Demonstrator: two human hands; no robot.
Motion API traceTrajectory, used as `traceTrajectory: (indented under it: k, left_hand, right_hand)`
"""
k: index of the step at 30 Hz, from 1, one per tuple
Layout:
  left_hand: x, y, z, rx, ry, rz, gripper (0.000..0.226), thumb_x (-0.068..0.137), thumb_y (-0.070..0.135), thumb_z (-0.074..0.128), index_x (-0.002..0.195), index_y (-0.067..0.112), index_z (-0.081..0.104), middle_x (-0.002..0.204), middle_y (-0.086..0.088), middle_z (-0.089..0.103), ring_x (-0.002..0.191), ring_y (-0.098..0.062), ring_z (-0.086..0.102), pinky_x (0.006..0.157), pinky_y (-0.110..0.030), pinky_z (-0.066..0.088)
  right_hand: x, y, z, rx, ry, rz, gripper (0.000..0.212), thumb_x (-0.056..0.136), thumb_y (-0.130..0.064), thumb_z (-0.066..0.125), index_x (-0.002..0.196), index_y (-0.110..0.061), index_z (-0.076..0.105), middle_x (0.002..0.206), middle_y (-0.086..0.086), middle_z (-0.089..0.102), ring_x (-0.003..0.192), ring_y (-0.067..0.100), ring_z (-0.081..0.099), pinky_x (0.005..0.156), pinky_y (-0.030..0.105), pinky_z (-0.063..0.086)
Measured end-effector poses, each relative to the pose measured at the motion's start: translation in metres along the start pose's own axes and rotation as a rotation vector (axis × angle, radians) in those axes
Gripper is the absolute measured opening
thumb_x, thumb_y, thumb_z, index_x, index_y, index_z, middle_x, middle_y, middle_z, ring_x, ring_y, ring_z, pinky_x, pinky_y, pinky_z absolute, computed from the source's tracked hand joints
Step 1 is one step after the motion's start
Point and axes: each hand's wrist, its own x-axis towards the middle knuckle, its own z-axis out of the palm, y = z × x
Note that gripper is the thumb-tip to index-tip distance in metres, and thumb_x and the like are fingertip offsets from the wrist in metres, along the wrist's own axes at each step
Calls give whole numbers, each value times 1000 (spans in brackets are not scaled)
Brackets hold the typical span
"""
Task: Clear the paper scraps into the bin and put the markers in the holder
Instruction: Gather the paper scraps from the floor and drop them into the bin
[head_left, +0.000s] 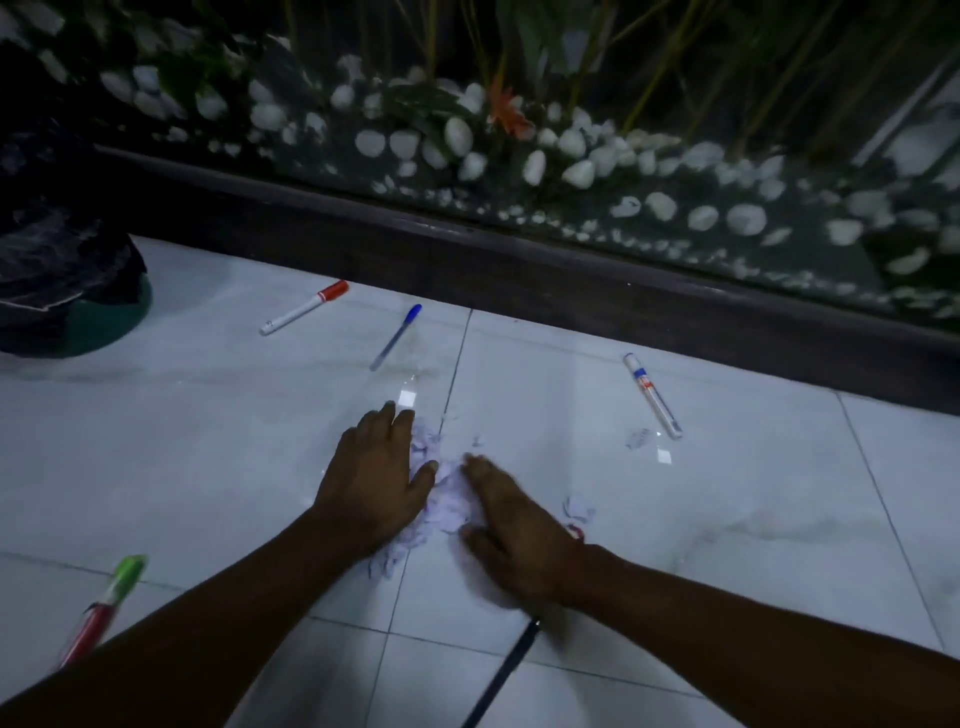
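A pile of white paper scraps lies on the tiled floor between my two hands. My left hand presses flat against the pile's left side, fingers spread. My right hand lies flat on its right side, blurred. Loose scraps sit to the right, and one lies further off. A red-capped marker, a blue-capped pen and a white marker lie beyond the pile. A green-capped marker lies at lower left. A dark pen runs under my right forearm.
A bin with a dark liner bag on a green base stands at the far left. A dark ledge topped by a glass panel with white pebbles and plants borders the floor at the back.
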Motion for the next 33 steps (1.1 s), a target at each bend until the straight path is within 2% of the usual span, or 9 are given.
traceTrajectory:
  k: [3,7,11,17,21,25,27,30,33]
  left_hand:
    - [11,17,6,85,-44,100,73,83,54,30,135,5,46,142,-23,44,129,-40,43,105,-53,38]
    - [26,30,13,123,-89,186,63,82,46,35,122,4,58,129,-24,57,118,-42,54,97,-55,43]
    - [25,30,16,114,-129,252,57,81,44,36,114,5,62,121,-22,61,111,-40,58,94,-51,47]
    - [8,18,19,58,-67,297,52,85,41,41,119,6,59,127,-19,58,117,-37,54,100,-47,43]
    - [-5,3,16,18,-40,313,50,90,37,42,123,2,57,130,-21,56,120,-38,53,101,-48,43]
    - [-17,-27,-4,-13,31,243,57,97,43,26,134,6,49,141,-17,48,129,-33,44,109,-45,32]
    - [-26,-45,-11,-23,63,145,59,96,45,27,134,6,49,141,-17,47,130,-33,43,110,-44,32]
    - [-45,-71,-14,-35,76,-27,61,91,45,31,132,3,51,141,-20,47,129,-35,44,109,-45,33]
    - [-65,-89,-10,-26,55,-110,65,91,47,29,133,2,49,140,-20,48,129,-34,45,108,-41,32]
  right_hand:
    - [6,-6,-15,10,34,46,63,98,-37,39,147,1,28,154,18,29,144,26,24,120,24,8]
    - [-3,50,-51,-168,180,403,71,90,-39,32,146,4,27,152,27,28,142,41,25,120,44,16]
    - [-29,90,-76,-225,155,678,68,96,-36,45,148,1,22,157,23,21,146,36,17,119,45,17]
    - [-40,38,-28,-98,16,339,77,98,-51,18,142,12,31,149,33,29,139,46,29,116,51,24]
    - [-26,-9,-14,10,-50,235,73,97,-51,23,149,1,20,156,21,21,146,29,20,120,31,12]
    - [-35,2,-10,-100,18,311,68,99,-48,19,141,5,26,146,34,34,136,44,34,114,48,28]
    - [-42,14,-6,-184,10,335,76,97,-54,18,146,5,24,153,30,23,142,43,25,115,56,24]
    - [-36,13,6,-197,12,326,82,92,-58,20,151,-4,2,160,14,-5,148,27,-5,120,40,-1]
    - [-4,-9,22,-143,-8,221,81,90,-61,15,144,-8,-16,156,9,-15,147,23,-10,121,38,-3]
